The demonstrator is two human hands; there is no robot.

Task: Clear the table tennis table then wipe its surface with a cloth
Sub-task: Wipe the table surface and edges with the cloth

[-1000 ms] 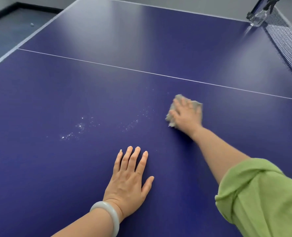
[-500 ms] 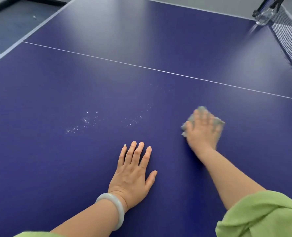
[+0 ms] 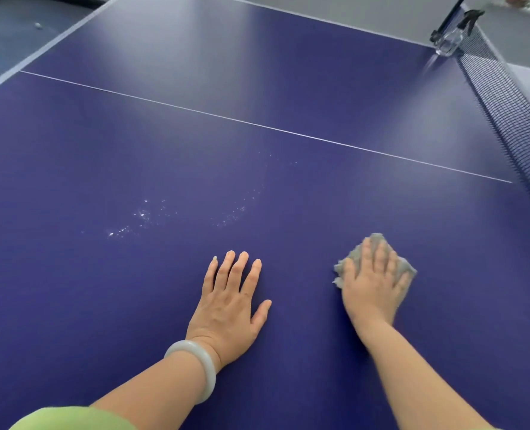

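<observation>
Wiping is proceeding: right hand (image 3: 371,285) is pressing the grey cloth (image 3: 345,268), fingers flat; left hand (image 3: 230,297) is bracing, spread. Droplets (image 3: 142,216) at ten o'clock likely need the next pass.

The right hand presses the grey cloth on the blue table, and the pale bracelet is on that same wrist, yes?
No: the head view shows the pale bracelet on the left wrist; the right hand does press the grey cloth.

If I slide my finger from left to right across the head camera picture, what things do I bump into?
Small pale speck on the floor → left hand flat on the table → right hand pressing on the grey cloth → net.
</observation>
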